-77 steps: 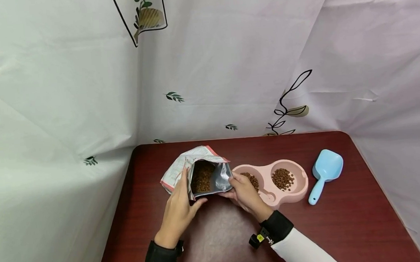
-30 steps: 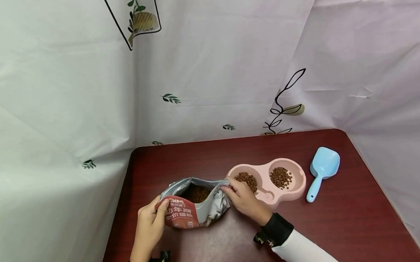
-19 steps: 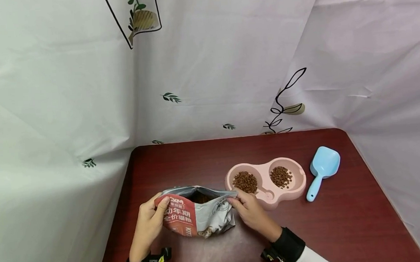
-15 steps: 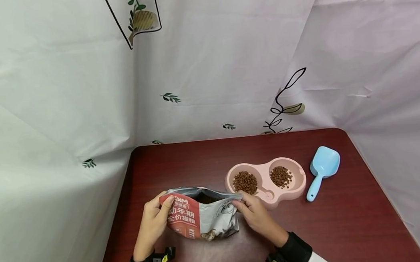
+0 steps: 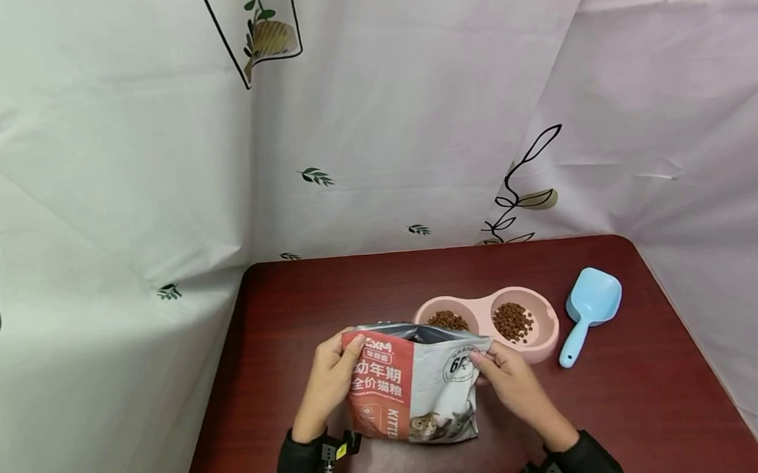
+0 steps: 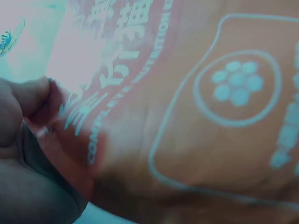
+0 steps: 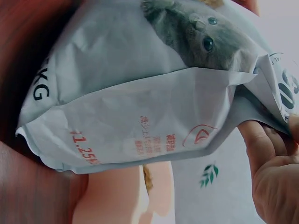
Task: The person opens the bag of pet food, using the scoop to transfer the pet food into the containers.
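Observation:
A red and white cat food bag (image 5: 414,386) with a kitten picture stands nearly upright in front of me, its mouth narrowed to a dark slit along the top. My left hand (image 5: 328,384) pinches its upper left edge, thumb on the front face. At the upper right corner, my right hand (image 5: 518,387) pinches the bag with the thumb in front and fingers behind. In the left wrist view the left thumb (image 6: 35,95) presses on the red side. The right wrist view shows the folded side of the bag (image 7: 126,126). The kibble inside is hidden.
Behind the bag's right side sits a pink double pet bowl (image 5: 483,313) with brown kibble in both hollows; the bag covers part of the left one. A light blue scoop (image 5: 594,296) lies right of it on the dark red table (image 5: 330,290). White printed cloth hangs behind.
The bag was tipped with its wide mouth and kibble showing; it has turned upright, its front facing me, and its mouth has narrowed. Lately both hands moved it right, partly in front of the bowl.

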Motion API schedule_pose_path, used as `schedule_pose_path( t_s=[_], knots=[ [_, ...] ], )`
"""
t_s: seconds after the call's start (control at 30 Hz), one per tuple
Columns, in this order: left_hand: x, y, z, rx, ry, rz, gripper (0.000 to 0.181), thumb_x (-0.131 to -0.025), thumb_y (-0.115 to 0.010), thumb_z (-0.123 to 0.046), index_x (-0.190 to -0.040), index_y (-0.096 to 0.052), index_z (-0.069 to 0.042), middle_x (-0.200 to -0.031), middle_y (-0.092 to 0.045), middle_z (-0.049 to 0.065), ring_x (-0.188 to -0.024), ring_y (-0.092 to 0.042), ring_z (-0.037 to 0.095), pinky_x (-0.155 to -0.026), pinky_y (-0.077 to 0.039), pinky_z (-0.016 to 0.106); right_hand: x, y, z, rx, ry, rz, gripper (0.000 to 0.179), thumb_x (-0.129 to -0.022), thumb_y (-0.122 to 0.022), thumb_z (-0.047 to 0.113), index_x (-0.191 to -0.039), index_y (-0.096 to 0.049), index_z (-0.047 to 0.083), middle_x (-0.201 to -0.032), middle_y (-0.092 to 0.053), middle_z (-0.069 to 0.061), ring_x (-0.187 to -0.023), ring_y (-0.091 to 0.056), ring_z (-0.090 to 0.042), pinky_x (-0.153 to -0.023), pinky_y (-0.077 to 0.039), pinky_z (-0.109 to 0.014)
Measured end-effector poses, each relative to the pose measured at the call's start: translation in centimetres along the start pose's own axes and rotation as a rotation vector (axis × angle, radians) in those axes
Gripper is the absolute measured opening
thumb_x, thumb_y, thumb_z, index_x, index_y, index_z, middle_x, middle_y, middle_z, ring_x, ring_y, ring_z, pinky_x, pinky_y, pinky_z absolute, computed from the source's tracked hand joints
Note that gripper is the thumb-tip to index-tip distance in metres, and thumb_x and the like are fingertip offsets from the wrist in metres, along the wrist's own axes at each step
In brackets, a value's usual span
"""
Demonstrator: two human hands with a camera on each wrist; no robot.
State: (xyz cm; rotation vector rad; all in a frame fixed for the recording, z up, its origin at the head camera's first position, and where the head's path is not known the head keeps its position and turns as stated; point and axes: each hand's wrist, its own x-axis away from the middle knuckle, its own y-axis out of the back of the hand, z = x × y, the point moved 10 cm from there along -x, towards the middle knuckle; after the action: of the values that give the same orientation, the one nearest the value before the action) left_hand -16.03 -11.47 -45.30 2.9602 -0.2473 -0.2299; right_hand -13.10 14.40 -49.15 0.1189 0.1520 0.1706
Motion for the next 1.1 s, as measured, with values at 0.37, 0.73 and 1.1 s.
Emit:
schedule_pose_path(
  t_s=[0.37, 0.73, 1.1],
  knots=[
    [-0.9, -2.2, -2.5, 0.097, 0.029, -0.126, 0.022, -0.100, -0.055, -0.014, -0.107, -0.068, 0.002, -0.079, -0.068, 0.026, -0.058, -0.066, 0.032, -0.048, -0.058, 0.044, -0.6, 2.5, -0.5, 0.003, -0.056, 0.030, 0.024, -0.102, -0.047, 0.006, -0.107, -0.057, -0.016, -0.074, -0.066, -0.008, -0.061, -0.062, -0.008, -0.051, -0.054, -0.024],
    [-1.3, -2.1, -3.5, 0.013, -0.061, -0.218, 0.024, -0.100, -0.054, -0.014, -0.092, -0.072, 0.000, -0.069, -0.067, 0.024, -0.050, -0.062, 0.038, -0.043, -0.054, 0.050, -1.3, 2.9, -0.7, 0.012, -0.028, 0.036, 0.025, -0.103, -0.045, 0.005, -0.109, -0.057, -0.016, -0.081, -0.069, -0.004, -0.070, -0.063, -0.006, -0.055, -0.056, -0.024],
    [-1.7, -1.8, -3.0, 0.017, -0.042, -0.243, 0.024, -0.100, -0.054, -0.012, -0.090, -0.073, -0.001, -0.066, -0.067, 0.023, -0.048, -0.061, 0.036, -0.040, -0.053, 0.045, -2.5, 4.4, 1.6, 0.109, 0.059, -0.161, 0.017, -0.098, -0.055, 0.003, -0.106, -0.063, -0.009, -0.082, -0.066, -0.009, -0.067, -0.063, -0.008, -0.054, -0.053, -0.018]
  ],
)
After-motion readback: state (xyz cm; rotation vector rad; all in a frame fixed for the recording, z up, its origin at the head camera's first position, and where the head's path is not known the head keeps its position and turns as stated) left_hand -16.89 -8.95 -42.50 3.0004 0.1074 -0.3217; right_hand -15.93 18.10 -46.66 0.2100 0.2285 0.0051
